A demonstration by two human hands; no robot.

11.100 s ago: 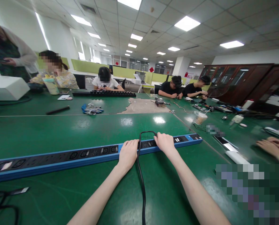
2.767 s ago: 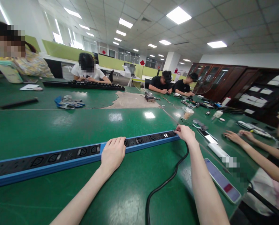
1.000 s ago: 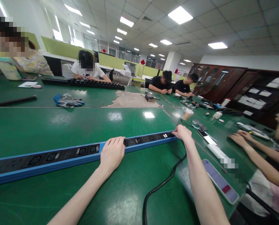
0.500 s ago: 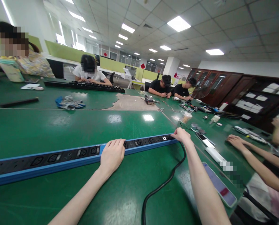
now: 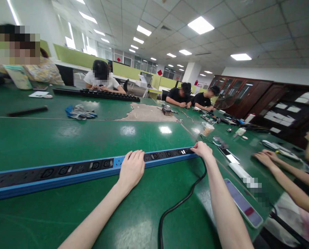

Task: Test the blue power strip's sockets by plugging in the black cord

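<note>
A long blue power strip (image 5: 92, 174) with a black face full of sockets lies across the green table (image 5: 73, 214), running out of view on the left. Over its middle, just right of a blue socket section, my left hand (image 5: 132, 168) is curled with its fingers across the top. My right hand (image 5: 203, 151) pinches the strip's right end, where a thick black cable (image 5: 183, 202) comes out and bends down toward me. The fingertips of my right hand partly hide that end.
A phone (image 5: 244, 204) lies right of my right forearm. Beyond the strip are blue-and-grey gloves (image 5: 81, 112), a dark bar (image 5: 27, 111) and another long black strip (image 5: 97, 94). A neighbour's hands (image 5: 265, 157) rest on the table at right; several people sit across.
My left hand has slid a little to the right along the power strip, uncovering more of the blue section. My right hand stays at the end. The view has shifted slightly.
</note>
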